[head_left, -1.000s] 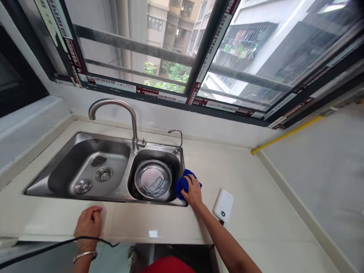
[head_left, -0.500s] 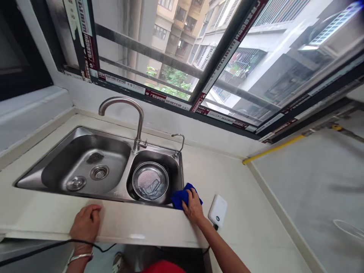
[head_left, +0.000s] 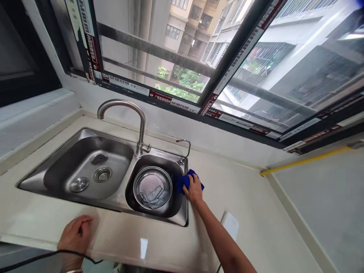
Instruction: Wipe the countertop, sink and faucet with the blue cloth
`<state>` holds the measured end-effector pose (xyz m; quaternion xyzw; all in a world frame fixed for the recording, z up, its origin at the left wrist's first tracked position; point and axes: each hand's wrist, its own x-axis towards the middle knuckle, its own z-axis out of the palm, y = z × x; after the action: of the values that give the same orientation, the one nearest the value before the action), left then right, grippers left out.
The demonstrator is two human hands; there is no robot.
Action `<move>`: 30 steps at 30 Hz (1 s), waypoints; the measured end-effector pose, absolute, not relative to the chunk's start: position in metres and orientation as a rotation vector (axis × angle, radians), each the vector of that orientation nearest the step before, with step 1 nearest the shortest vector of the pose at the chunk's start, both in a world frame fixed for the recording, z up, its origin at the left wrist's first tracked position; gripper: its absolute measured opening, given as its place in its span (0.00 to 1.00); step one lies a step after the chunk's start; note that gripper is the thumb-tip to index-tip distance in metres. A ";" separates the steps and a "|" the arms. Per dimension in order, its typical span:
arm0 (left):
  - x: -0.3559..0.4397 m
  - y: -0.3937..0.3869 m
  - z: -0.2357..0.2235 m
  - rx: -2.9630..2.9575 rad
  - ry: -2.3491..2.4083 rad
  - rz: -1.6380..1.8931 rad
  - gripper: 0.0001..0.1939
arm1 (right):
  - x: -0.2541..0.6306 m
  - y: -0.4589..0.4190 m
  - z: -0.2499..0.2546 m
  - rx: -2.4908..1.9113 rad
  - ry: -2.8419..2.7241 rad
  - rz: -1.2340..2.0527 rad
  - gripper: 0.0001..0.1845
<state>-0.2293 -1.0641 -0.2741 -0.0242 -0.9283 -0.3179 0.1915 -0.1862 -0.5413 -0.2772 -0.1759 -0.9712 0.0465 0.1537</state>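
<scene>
Pale countertop [head_left: 113, 232] around sink [head_left: 121, 198] | right hand [head_left: 195, 189] gripping blue cloth [head_left: 182, 184] at sink's right rim | left hand [head_left: 76, 233] loosely curled, in front of sink | metal bowl [head_left: 148, 183] inside sink | faucet [head_left: 142, 127] behind sink | white device [head_left: 232, 224] right of sink

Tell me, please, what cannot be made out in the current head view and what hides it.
Head view: the surface under the blue cloth, hidden by the cloth and right hand.
Head view: the lower part of the white device, behind the right forearm.
Head view: most of the floor of the right basin, covered by the metal bowl.
Head view: the bracelet below the left hand, cut off by the bottom edge.
</scene>
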 end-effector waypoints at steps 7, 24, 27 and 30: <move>-0.234 -1.065 -0.261 0.103 -2.831 -0.925 0.15 | -0.243 -0.506 -0.274 -0.496 -2.804 0.186 0.33; -0.228 -1.059 -0.258 0.055 -2.904 -0.699 0.13 | -0.270 -0.508 -0.261 -0.506 -2.954 0.099 0.34; -0.228 -1.058 -0.258 0.045 -2.875 -0.707 0.14 | -0.252 -0.527 -0.257 -0.386 -3.002 0.049 0.32; -0.228 -1.055 -0.258 0.069 -2.855 -0.708 0.15 | -0.231 -0.543 -0.252 -0.282 -3.032 0.023 0.29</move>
<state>-0.2275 -1.0553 -0.2580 0.0232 -0.9655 -0.2395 0.0996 -0.2307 -0.5432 -0.2522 -0.0925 -0.9945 0.0076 0.0482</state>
